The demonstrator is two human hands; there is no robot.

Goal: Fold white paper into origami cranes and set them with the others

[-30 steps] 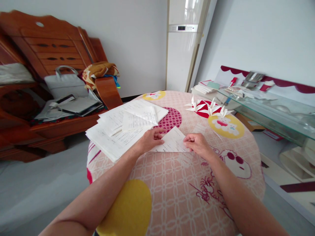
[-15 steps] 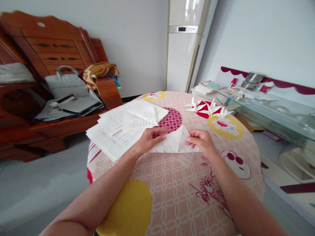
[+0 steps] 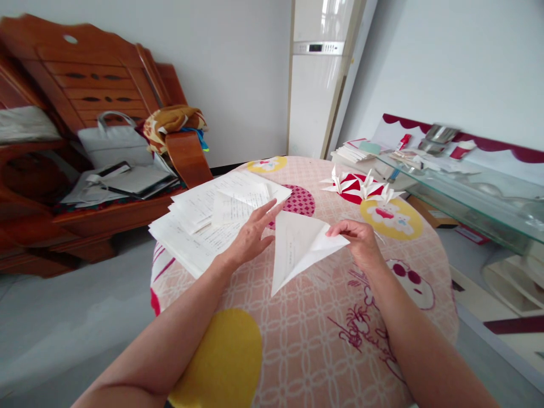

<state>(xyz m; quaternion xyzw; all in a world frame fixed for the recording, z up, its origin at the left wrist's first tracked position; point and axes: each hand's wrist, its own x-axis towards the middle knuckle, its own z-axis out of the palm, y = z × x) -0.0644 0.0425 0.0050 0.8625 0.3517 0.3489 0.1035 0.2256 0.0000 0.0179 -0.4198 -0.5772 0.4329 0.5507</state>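
On my feed the right hand [image 3: 359, 239] pinches the folded sheet [image 3: 293, 243] near its right corner; the left hand [image 3: 253, 231] is open, fingers spread, just beside the sheet's left edge, apparently not touching. The sheet is over the near-middle of the tablecloth [image 3: 276, 323]; I can't tell if its lower tip rests. Risk, my read: a one-sided pinch lets the paper swing or slip, and uneven pressure could leave a stray crease (hard to undo). Left fingers might also nudge the loose paper stack [image 3: 204, 245]. Sheet looks thin, matte, sharply triangular; cloth has lattice patterning; paper birds [image 3: 339, 181] are white, spiky.
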